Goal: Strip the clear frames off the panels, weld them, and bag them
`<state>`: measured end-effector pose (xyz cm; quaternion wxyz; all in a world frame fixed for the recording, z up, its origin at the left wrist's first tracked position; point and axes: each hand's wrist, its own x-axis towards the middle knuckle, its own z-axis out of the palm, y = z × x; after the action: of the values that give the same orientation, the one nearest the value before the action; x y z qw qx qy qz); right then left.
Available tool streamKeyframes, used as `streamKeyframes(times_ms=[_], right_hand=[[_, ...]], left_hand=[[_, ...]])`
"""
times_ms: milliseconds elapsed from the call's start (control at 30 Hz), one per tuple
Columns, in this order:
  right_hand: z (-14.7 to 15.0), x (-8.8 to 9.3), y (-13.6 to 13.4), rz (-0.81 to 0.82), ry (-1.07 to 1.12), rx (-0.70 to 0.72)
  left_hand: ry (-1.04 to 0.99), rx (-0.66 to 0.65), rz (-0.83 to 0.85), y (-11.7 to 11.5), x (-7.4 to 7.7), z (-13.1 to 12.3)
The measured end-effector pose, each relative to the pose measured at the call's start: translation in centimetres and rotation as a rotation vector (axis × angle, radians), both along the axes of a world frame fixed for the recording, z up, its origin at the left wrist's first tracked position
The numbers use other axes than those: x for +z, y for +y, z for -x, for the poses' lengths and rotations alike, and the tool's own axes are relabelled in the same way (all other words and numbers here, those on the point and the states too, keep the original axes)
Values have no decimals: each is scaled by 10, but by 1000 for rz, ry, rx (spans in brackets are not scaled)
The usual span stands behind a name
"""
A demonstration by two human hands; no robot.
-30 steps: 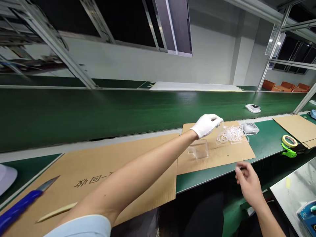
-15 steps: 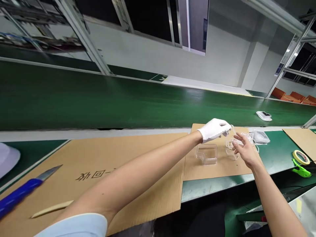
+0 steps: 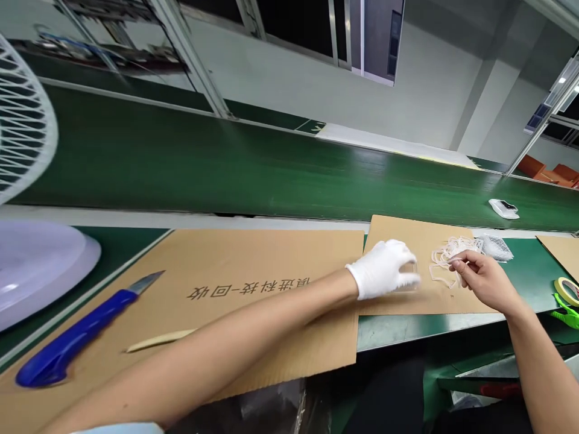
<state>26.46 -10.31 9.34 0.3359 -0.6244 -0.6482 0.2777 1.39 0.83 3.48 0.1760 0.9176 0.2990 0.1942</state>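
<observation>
Head view — left hand [image 3: 382, 269], white-gloved, over a clear plastic tray [image 3: 409, 276] on a small cardboard sheet [image 3: 420, 232]; the hand partly hides the tray, and whether it grips the tray cannot be told. Right hand [image 3: 486, 278], bare, has finger and thumb drawn together at a tangle of white elastic loops [image 3: 452, 256] beside the tray on the same sheet; whether they clamp a strand cannot be told. A bubble-wrap bag [image 3: 495, 247] lies just beyond the tangle. To the left, a larger cardboard sheet [image 3: 253, 259], printed with Chinese characters ending "科技-回收", overhangs the near edge of the green worktop [image 3: 393, 331] — a blue-handled utility knife [image 3: 76, 334] and a pale wooden strip [image 3: 158, 340] lie on it. Green worktop shows between the small sheet and a masking tape roll [image 3: 567, 291], at the right edge of the view.
</observation>
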Motion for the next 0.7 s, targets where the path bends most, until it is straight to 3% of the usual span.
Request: streamKeyframes(times_ms=[67, 133, 233, 367, 467, 567, 633, 700], right_hand=[[-6, 8, -14, 41, -97, -18], [-9, 14, -26, 86, -127, -42], [-7, 23, -42, 118, -84, -25], [7, 41, -61, 28, -75, 150], [22, 55, -71, -72, -90, 342], [33, 63, -77, -87, -17, 472], [37, 64, -79, -67, 28, 500], [39, 62, -80, -52, 37, 490]], left_hand=[[155, -74, -179, -8, -21, 2], [204, -127, -251, -12, -37, 6], [159, -156, -246, -14, -42, 13], [-53, -102, -102, -20, -16, 20], [-277, -90, 208, -29, 12, 17], [-423, -265, 556, -42, 31, 10], [-441, -430, 750, -51, 39, 5], [-406, -517, 883, -60, 43, 2]])
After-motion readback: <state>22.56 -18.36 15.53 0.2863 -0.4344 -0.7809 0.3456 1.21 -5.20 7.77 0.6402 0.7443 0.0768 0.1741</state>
